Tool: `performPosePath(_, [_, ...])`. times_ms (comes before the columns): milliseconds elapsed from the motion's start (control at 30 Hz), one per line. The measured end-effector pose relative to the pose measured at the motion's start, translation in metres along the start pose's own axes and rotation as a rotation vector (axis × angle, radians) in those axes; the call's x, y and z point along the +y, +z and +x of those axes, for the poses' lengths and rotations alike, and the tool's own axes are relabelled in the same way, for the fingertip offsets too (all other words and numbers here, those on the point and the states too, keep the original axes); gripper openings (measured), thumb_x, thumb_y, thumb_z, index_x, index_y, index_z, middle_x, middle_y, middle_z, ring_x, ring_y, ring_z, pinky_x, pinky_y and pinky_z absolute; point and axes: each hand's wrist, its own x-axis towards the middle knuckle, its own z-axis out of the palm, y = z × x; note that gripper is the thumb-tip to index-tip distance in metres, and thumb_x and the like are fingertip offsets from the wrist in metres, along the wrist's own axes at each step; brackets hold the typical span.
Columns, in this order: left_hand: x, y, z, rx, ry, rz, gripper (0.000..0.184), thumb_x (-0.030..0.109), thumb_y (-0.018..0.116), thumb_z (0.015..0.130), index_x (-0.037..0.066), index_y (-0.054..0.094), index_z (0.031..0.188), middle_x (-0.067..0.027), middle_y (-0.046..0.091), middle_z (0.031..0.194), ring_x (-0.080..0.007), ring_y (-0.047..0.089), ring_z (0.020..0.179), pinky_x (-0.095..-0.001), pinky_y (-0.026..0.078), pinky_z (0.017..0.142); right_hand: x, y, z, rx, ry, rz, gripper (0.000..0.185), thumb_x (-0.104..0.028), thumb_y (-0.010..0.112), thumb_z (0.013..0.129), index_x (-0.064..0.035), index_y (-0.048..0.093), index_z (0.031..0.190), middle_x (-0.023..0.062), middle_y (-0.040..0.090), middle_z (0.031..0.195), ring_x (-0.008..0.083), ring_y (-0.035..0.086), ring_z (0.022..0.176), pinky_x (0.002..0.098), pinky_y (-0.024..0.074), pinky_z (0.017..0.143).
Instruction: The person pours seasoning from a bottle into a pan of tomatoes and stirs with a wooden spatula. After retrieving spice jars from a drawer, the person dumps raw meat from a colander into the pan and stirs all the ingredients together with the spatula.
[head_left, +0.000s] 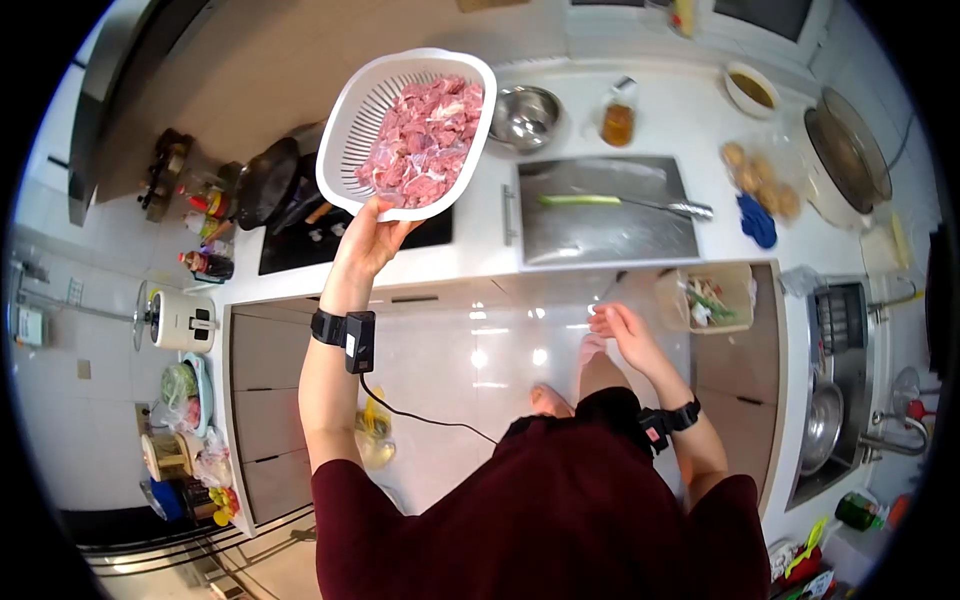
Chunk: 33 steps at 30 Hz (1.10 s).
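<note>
A white slotted basket (345,130) holds raw pink meat pieces (425,142). My left hand (373,238) grips its near rim, and the basket is tilted over the black cooktop (300,252). My right hand (625,332) hangs in the air in front of the counter, fingers apart, holding nothing. Right of the basket, a metal-topped cutting board (608,235) bears a green stalk (580,200) and a knife (690,209). Behind the board stand a steel bowl (525,117) and a jar of amber liquid (618,124).
A dark wok (268,185) and bottles (207,265) stand at the left. On the right are a blue cloth (757,221), bagged round items (765,180), a bowl of brown liquid (752,90), and a sink (837,400). A scrap bin (676,302) hangs below the counter edge.
</note>
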Motion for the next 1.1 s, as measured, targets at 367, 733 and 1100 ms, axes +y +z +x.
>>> performPosePath(367, [0.149, -0.138, 0.061, 0.291, 0.171, 0.227, 0.029, 0.015, 0.039, 0.097, -0.003, 0.042, 0.119, -0.017, 0.057, 0.111, -0.0301, 0.065, 0.092, -0.0367, 0.059, 0.077, -0.063, 0.151, 0.191, -0.33, -0.194, -0.207, 0.031, -0.028, 0.046, 0.097, -0.0012, 0.056, 0.11, 0.0073, 0.065, 0.091, 0.0146, 0.062, 0.081, 0.0282, 0.0508, 0.074])
performPosePath(733, [0.2, -0.23, 0.148, 0.273, 0.079, 0.48, 0.016, 0.017, 0.044, 0.095, 0.003, 0.051, 0.101, -0.0068, 0.06, 0.094, -0.0203, 0.065, 0.082, -0.0311, 0.059, 0.071, -0.084, 0.387, 0.316, -0.504, 0.329, 0.26, 0.053, -0.042, 0.045, 0.096, 0.0035, 0.04, 0.124, 0.0197, 0.056, 0.11, 0.0306, 0.062, 0.098, 0.0383, 0.0541, 0.082])
performPosePath(1100, [0.227, -0.239, 0.222, 0.075, 0.063, 0.856, 0.033, 0.014, 0.05, 0.086, -0.002, 0.05, 0.114, -0.0103, 0.062, 0.1, -0.0209, 0.065, 0.082, -0.0317, 0.057, 0.071, -0.098, 0.384, 0.313, -0.173, 0.305, 0.822, 0.016, -0.015, 0.05, 0.091, -0.0046, 0.048, 0.103, 0.0125, 0.064, 0.088, 0.0194, 0.061, 0.064, 0.0316, 0.0519, 0.058])
